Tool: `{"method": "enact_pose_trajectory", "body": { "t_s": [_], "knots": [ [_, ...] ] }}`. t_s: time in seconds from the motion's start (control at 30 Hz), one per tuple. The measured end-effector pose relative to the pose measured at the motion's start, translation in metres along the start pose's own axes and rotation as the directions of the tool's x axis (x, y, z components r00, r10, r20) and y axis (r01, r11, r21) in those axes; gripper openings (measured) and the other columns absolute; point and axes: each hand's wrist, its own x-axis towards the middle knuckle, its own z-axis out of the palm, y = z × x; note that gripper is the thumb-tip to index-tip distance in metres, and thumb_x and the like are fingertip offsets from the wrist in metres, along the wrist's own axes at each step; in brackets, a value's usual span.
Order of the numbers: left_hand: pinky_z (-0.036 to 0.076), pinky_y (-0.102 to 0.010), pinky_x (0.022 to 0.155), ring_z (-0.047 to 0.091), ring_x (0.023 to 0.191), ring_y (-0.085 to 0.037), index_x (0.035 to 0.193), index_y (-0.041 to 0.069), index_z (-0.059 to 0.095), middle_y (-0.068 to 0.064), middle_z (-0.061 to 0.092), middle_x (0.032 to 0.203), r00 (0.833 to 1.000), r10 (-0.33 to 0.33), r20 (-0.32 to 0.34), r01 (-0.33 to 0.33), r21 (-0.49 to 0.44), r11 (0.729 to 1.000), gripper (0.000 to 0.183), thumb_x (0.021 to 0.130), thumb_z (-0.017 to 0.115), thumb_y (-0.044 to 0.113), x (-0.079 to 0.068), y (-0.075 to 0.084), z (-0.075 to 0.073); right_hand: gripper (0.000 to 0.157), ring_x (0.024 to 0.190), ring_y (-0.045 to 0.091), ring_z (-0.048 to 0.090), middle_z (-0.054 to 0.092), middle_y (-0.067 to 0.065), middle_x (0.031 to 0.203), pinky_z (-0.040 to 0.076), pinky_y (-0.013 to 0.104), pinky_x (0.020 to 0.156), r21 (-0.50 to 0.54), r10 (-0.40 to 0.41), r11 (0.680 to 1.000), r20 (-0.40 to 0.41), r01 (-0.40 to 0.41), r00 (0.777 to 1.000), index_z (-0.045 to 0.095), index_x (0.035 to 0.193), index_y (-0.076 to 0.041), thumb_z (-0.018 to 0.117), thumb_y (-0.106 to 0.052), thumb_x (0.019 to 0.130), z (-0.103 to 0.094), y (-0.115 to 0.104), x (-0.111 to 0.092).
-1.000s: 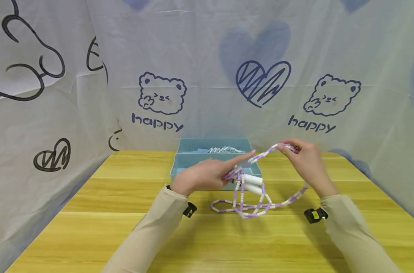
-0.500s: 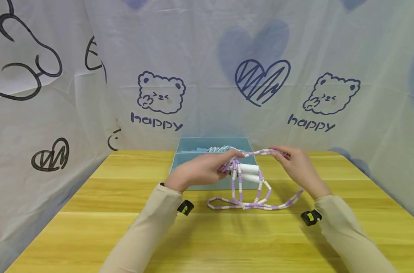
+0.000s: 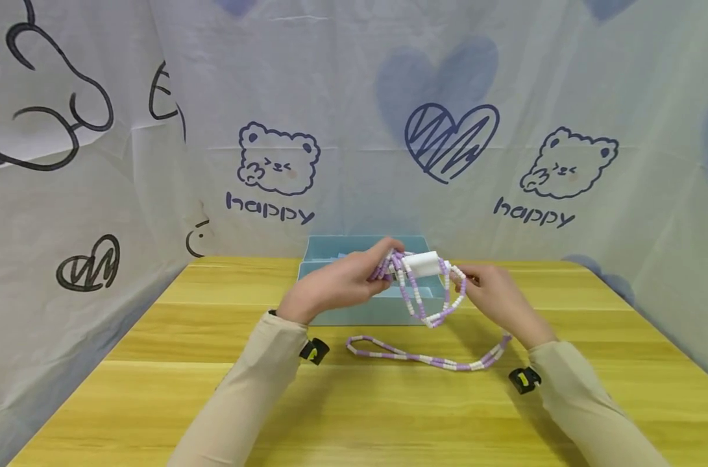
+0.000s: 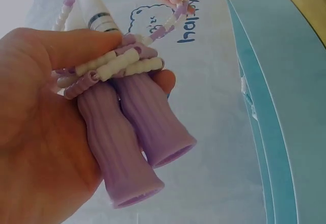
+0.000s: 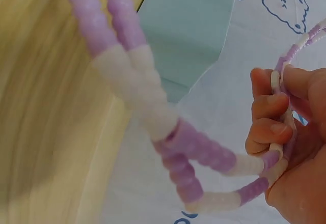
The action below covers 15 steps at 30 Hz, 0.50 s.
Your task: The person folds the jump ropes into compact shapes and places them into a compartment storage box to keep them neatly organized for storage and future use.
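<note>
A jump rope with purple and white beads is in both hands. My left hand (image 3: pixel 342 282) grips its two handles side by side, their ribbed purple grips (image 4: pixel 119 142) showing in the left wrist view. White handle parts (image 3: pixel 422 264) stick out to the right in the head view. Several turns of beaded cord (image 4: pixel 117 63) wrap across the handles under my left thumb. My right hand (image 3: pixel 500 298), close by on the right, holds a doubled stretch of the cord (image 5: pixel 288 112) in curled fingers. The remaining cord loop (image 3: pixel 441 362) trails along the table.
A light blue divided box (image 3: pixel 354 318) stands behind the hands at the table's back, partly hidden by them. Its contents are barely visible. The wooden table (image 3: pixel 307 415) meets a printed curtain (image 3: pixel 354 130) at the back.
My right hand has come down and left, bringing the cord round toward the handles. My left hand has tilted the handles up, and the hanging loops have risen off the table.
</note>
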Motion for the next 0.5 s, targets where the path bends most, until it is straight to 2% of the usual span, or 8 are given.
{"method": "enact_pose_trajectory", "body": {
  "t_s": [0.1, 0.27, 0.4, 0.5],
  "knots": [
    [0.039, -0.025, 0.052, 0.042, 0.056, -0.011, 0.138, 0.027, 0.035, -0.005, 0.057, 0.087, 0.999, -0.011, -0.042, 0.011, 0.013, 1.000, 0.045, 0.101, 0.056, 0.012, -0.001, -0.001, -0.003, 0.024, 0.058, 0.016, 0.046, 0.056, -0.001, 0.067, 0.041, 0.033, 0.056, -0.034, -0.012, 0.999, 0.051, 0.014, 0.999, 0.067, 0.083, -0.011, 0.057, -0.023, 0.101, 0.002, -0.006, 0.001],
    [0.040, -0.025, 0.049, 0.043, 0.052, -0.012, 0.136, 0.024, 0.037, -0.005, 0.055, 0.075, 0.990, -0.019, -0.141, 0.024, 0.034, 0.999, 0.045, 0.099, 0.061, 0.014, -0.001, -0.005, -0.007, 0.026, 0.054, 0.012, 0.044, 0.056, -0.003, 0.064, 0.040, 0.030, 0.052, -0.039, -0.076, 0.996, 0.174, 0.084, 0.982, 0.065, 0.079, -0.011, 0.055, -0.019, 0.101, 0.012, -0.021, 0.002],
    [0.044, -0.028, 0.049, 0.047, 0.053, -0.014, 0.134, 0.025, 0.040, -0.002, 0.060, 0.079, 0.982, -0.054, -0.183, 0.058, 0.019, 0.998, 0.045, 0.097, 0.064, 0.016, -0.001, -0.008, -0.008, 0.032, 0.052, 0.009, 0.042, 0.054, -0.007, 0.062, 0.039, 0.028, 0.052, -0.010, -0.118, 0.992, 0.255, 0.125, 0.960, 0.060, 0.072, -0.012, 0.055, -0.021, 0.102, 0.021, -0.030, 0.000],
    [0.045, -0.028, 0.047, 0.050, 0.051, -0.015, 0.134, 0.026, 0.041, -0.002, 0.061, 0.080, 0.979, -0.087, -0.184, 0.089, 0.004, 0.996, 0.045, 0.097, 0.065, 0.017, 0.000, -0.011, -0.007, 0.027, 0.052, 0.008, 0.044, 0.056, -0.008, 0.064, 0.042, 0.028, 0.052, 0.011, -0.128, 0.991, 0.294, 0.130, 0.947, 0.066, 0.080, -0.011, 0.055, -0.021, 0.102, 0.025, -0.035, -0.005]
  ]
}}
